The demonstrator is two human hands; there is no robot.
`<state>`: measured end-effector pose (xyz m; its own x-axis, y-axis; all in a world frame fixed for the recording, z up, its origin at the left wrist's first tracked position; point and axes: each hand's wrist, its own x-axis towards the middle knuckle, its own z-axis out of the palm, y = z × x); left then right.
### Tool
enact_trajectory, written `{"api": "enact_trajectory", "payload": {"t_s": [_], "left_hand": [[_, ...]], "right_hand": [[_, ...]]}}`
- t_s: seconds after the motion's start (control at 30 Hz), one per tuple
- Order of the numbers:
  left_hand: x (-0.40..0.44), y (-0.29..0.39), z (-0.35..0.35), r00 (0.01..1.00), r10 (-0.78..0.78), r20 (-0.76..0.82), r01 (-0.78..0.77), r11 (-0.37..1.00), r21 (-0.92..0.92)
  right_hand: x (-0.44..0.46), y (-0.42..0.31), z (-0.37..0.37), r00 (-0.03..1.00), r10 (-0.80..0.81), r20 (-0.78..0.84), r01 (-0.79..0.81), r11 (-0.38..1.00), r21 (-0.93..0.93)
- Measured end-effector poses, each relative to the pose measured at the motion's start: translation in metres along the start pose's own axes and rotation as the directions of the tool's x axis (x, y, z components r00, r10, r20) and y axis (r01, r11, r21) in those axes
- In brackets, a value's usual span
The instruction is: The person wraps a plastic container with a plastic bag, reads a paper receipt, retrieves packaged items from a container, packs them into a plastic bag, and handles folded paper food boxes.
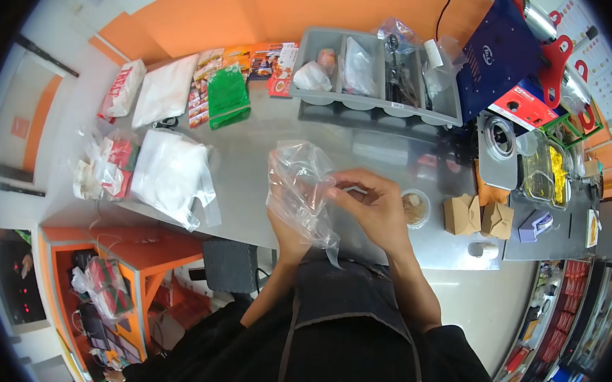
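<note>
A clear, crumpled plastic bag (pixel 299 183) is between my hands, over the front part of the steel table. My left hand (pixel 288 225) is behind and under the bag, its fingers largely covered by the plastic. The thumb and fingertips of my right hand (pixel 372 203) pinch the bag's right edge. Just right of that hand, a round clear container (pixel 415 208) with brownish contents sits on the table.
Along the back of the steel table (pixel 251 166) are a grey divided tray (pixel 305 95), a green packet (pixel 229 97) and colourful leaflets. White plastic bags (pixel 169 171) lie at the left. Two brown cardboard boxes (pixel 462 215) and a small white cup (pixel 484 250) stand at the right.
</note>
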<state>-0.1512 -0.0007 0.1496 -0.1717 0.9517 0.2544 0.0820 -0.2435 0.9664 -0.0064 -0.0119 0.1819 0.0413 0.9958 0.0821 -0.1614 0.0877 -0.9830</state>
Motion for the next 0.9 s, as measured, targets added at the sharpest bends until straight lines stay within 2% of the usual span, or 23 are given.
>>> {"api": "enact_trajectory", "payload": {"t_s": [0.07,0.1,0.17,0.2,0.27,0.3,0.4,0.47,0.5,0.57,0.63,0.77,0.9], "left_hand": [[0.000,0.004,0.004,0.999,-0.036,0.025,0.039,0.993,-0.110],[0.000,0.004,0.003,0.999,-0.034,0.027,0.037,0.993,-0.110],[-0.002,0.001,-0.004,0.989,-0.092,0.113,0.113,0.975,-0.190],[-0.005,-0.009,-0.008,0.989,-0.092,0.113,0.112,0.976,-0.189],[-0.012,-0.036,-0.013,0.991,-0.082,0.101,0.115,0.913,-0.390],[-0.012,-0.040,-0.013,0.991,-0.081,0.103,0.116,0.913,-0.390],[-0.013,-0.046,-0.013,0.960,-0.251,0.125,0.278,0.903,-0.327],[-0.015,-0.042,-0.017,0.950,-0.227,0.215,0.296,0.873,-0.388],[-0.017,-0.042,-0.019,0.945,-0.218,0.245,0.305,0.861,-0.407],[-0.019,-0.048,-0.023,0.908,-0.233,0.347,0.403,0.710,-0.577],[-0.018,-0.053,-0.028,0.867,-0.217,0.448,0.491,0.517,-0.701],[-0.009,-0.049,-0.035,0.792,-0.165,0.588,0.607,0.316,-0.729],[-0.004,-0.023,-0.034,0.778,-0.215,0.591,0.624,0.383,-0.682]], "right_hand": [[0.001,0.006,-0.004,0.989,0.148,0.021,-0.148,0.989,-0.006],[0.002,0.008,-0.004,0.989,0.146,0.019,-0.146,0.989,-0.005],[0.002,0.013,-0.003,0.981,0.195,0.005,-0.191,0.954,0.230],[0.002,0.016,-0.003,0.981,0.194,0.005,-0.190,0.954,0.231],[0.002,0.022,-0.003,0.946,0.324,0.027,-0.293,0.814,0.501],[0.002,0.022,-0.001,0.946,0.324,0.025,-0.292,0.814,0.502],[0.001,0.017,0.005,0.942,0.335,0.007,-0.290,0.807,0.514],[-0.002,0.015,0.008,0.974,0.227,-0.021,-0.207,0.918,0.338],[-0.002,0.016,0.010,0.974,0.227,-0.023,-0.206,0.918,0.338],[-0.003,0.017,0.012,0.980,0.194,-0.052,-0.178,0.960,0.218],[-0.002,0.011,0.014,0.975,0.215,-0.059,-0.195,0.949,0.247],[-0.001,0.011,0.013,0.966,0.250,-0.071,-0.225,0.940,0.257],[-0.002,0.027,0.009,0.973,0.186,-0.137,-0.170,0.978,0.121]]}}
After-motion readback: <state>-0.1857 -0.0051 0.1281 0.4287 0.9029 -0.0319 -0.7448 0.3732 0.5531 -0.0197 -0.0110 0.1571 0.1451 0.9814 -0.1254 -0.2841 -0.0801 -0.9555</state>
